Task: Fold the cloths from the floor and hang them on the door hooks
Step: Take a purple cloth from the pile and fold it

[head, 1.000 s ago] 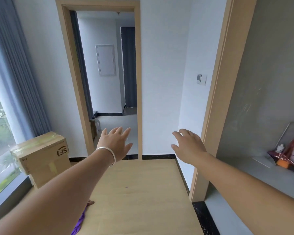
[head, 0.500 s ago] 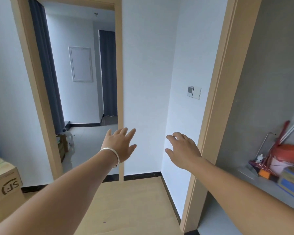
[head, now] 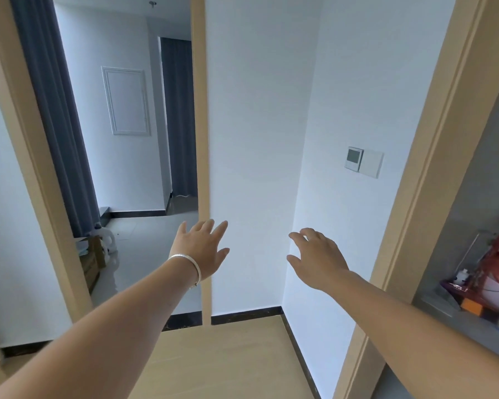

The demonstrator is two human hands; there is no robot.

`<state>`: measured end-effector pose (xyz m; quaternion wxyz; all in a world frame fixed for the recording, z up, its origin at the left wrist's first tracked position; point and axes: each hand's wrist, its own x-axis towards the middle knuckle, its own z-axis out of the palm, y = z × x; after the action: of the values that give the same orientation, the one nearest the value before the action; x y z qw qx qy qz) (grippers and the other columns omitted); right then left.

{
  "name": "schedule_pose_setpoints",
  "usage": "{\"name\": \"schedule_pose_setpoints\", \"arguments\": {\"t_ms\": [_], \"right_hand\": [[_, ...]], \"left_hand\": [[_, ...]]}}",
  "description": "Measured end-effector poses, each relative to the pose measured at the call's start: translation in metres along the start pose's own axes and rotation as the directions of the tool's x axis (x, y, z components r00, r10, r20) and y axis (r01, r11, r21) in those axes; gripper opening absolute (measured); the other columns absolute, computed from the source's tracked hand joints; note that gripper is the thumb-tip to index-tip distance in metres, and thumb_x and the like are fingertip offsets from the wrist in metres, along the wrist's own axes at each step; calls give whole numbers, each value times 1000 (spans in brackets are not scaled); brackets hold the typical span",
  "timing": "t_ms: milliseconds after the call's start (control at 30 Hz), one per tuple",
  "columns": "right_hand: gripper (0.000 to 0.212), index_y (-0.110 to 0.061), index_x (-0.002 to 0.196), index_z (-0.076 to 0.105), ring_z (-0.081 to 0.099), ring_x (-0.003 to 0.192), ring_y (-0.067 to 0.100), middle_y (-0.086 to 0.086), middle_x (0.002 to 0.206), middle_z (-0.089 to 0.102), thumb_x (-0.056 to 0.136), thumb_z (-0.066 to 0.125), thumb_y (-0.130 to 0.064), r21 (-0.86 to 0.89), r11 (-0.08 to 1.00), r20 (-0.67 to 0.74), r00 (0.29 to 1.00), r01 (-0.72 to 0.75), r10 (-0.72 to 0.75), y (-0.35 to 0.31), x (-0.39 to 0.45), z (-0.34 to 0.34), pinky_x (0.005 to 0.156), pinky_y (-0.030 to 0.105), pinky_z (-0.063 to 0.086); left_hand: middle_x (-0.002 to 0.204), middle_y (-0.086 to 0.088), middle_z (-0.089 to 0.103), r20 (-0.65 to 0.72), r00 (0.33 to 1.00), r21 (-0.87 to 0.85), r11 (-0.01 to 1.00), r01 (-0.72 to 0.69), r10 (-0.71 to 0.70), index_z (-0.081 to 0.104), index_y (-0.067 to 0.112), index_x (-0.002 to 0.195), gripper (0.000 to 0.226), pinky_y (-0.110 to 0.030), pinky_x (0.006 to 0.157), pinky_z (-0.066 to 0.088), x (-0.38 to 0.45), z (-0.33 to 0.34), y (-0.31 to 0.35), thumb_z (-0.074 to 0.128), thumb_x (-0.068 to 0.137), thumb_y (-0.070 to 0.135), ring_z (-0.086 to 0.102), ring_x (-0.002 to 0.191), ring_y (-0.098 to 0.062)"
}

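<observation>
While no cloth shows anywhere in the present view, nor any door hook, cannot give a heading or long axis for either; a purple scrap lay at the lower left edge of the wooden floor [head: 222, 361] a second ago and has since slid out of sight. Left hand [head: 203, 250], silver bracelet [head: 186, 264] at the wrist, stretched forward with fingers spread and loose, holding nothing. Right hand [head: 319, 259] likewise extended, fingers lightly bent, empty. Since the earlier pictures, view swung rightward: the cardboard box gone but for a sliver at the left edge, the open doorway [head: 144, 168] now filling the left, the wall thermostat [head: 363, 162] nearer, the tan frame [head: 432, 168] at right larger, with red cleaning gear [head: 490, 272] on the grey ledge beyond. Likely a turn away from the cloth toward the hooks or in search of more cloths; folding not yet begun by the look of it.
</observation>
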<state>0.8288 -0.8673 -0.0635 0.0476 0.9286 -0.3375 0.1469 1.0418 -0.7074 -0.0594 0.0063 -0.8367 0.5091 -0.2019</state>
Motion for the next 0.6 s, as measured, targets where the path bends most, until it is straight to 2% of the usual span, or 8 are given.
{"name": "schedule_pose_setpoints", "arguments": {"t_ms": [233, 467, 600], "right_hand": [[51, -25, 144, 33, 36, 132, 20, 0, 148, 35, 97, 43, -43, 22, 994, -12, 994, 109, -109, 15, 121, 52, 106, 34, 30], [52, -24, 145, 32, 36, 132, 20, 0, 147, 35, 97, 42, -45, 36, 975, -20, 976, 219, -218, 46, 253, 86, 106, 33, 31], [53, -24, 146, 32, 34, 133, 20, 1, 149, 33, 98, 41, -44, 60, 955, -12, 957, 290, -290, 40, 308, 107, 108, 34, 28]], "left_hand": [[153, -2, 29, 38, 993, 51, 993, 107, -109, 7, 28, 151, 64, -48, 114, 19, 90, 50, -29, 28, 97, 53, 29, 140, -20], [157, -1, 23, 84, 966, 89, 967, 238, -245, 4, 28, 153, 66, -49, 116, 15, 183, 86, -52, 28, 98, 54, 22, 144, -19], [154, 1, 29, 75, 953, 90, 954, 286, -293, 7, 28, 152, 65, -47, 115, 21, 216, 108, -68, 29, 97, 55, 27, 141, -18]]}}
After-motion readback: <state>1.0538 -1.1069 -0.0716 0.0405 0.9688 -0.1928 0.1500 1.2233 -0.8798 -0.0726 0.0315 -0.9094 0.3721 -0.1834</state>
